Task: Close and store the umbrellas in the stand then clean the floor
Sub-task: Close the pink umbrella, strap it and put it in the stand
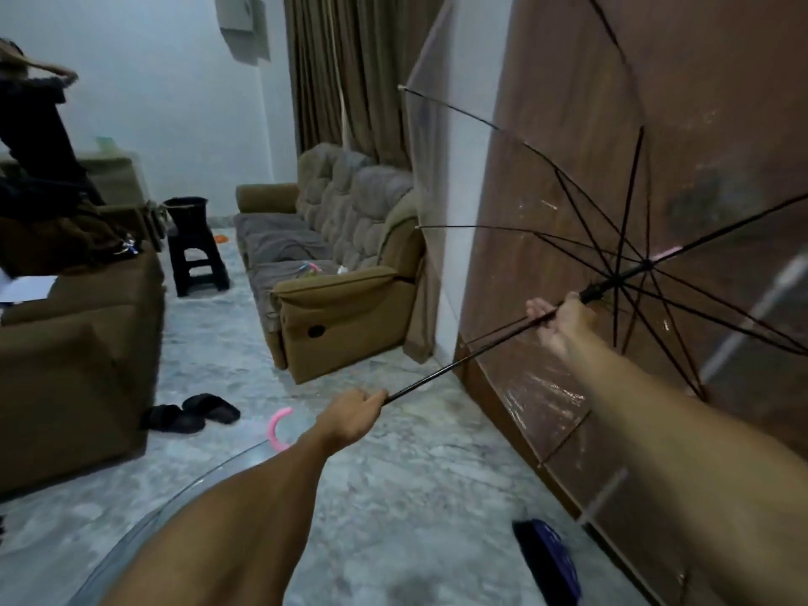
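Between both hands [356,408] [559,319], open umbrella's shaft [459,363]

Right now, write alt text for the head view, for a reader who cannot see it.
A person holds an open transparent umbrella by its black shaft: left hand gripping the lower end, right hand near the runner. Behind are a brown sofa, black sandals and a pink handle on the marble floor.

No legible text, label, brand, number or sign is appearing anywhere in the head view; no surface in the room is showing readable writing.
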